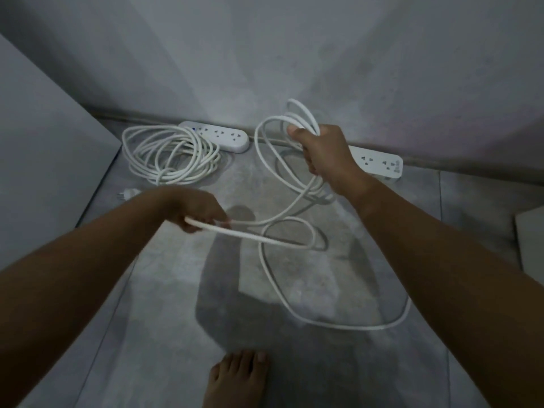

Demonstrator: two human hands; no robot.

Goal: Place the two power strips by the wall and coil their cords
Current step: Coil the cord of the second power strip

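left strip [218, 134] at wall, coil [169, 156] before it | right strip [379, 164] at wall, well apart

both arms outstretched, left hand [196, 212] and right hand [323, 153] clenched

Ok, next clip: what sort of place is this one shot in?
Probably a bare room in a home, at a corner. A plain grey wall meets a smooth grey floor, two power strips lie along the wall, and a bare foot shows.

1 head-worn camera looks steeply down, close over floor [164, 304] toward wall [265, 54].
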